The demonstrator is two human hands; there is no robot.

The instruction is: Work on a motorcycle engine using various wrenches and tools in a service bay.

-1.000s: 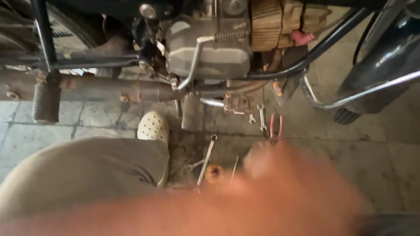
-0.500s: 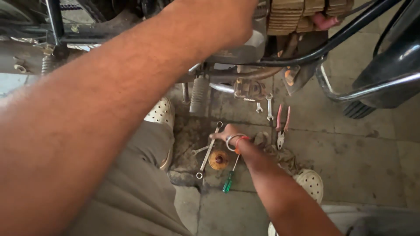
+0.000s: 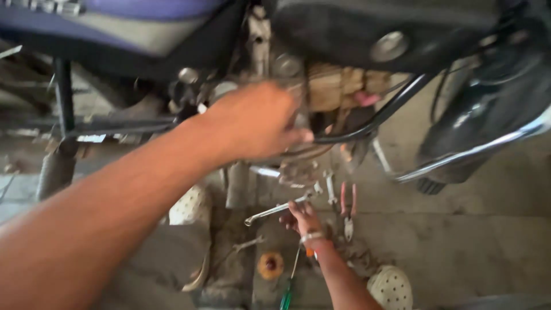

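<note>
- Spanner (image 3: 279, 209): lifted off the floor in right hand (image 3: 302, 219), fingers closed round one end, ring end pointing left, just below the engine (image 3: 298, 166).
- Left hand (image 3: 252, 123): up at the engine side, fingers curled on a part; blurred, can't tell if it grips anything.
- Pliers (image 3: 347, 208), red handles, on the floor just right of the right hand.
- Screwdriver (image 3: 288, 286), green handle, and round orange part (image 3: 270, 265) on the floor below the hand.
- White perforated shoes (image 3: 391, 287) either side.
</note>
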